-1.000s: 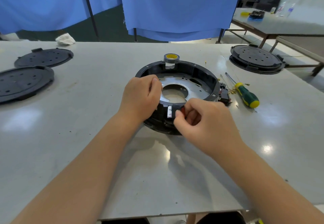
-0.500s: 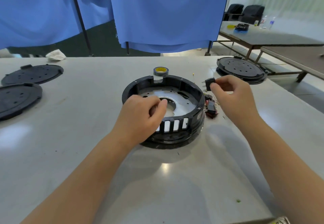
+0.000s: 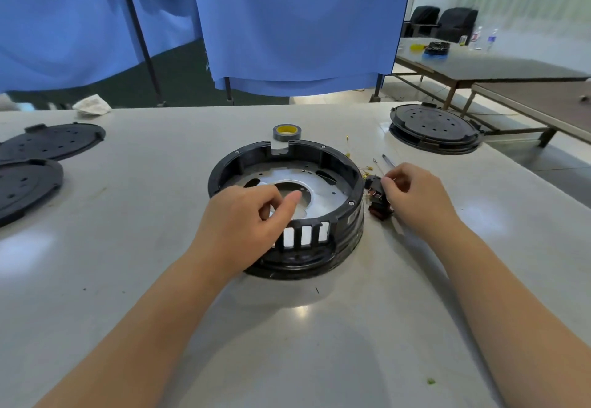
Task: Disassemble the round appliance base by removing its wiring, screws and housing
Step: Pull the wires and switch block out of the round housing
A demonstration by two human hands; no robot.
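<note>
Round appliance base (image 3: 332,164) at tabletop (image 3: 144,279) centre, open side up. Left hand (image 3: 238,220) gripping near rim, thumb over inner edge. Right hand (image 3: 415,195) just beside right wall, pinching small black switch part (image 3: 373,183). Tape roll (image 3: 285,132) beyond far rim; bare surface toward near tabletop edge.

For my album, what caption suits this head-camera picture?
Left hand steadies the round black base while the right hand sets a small black part beside it.
</note>
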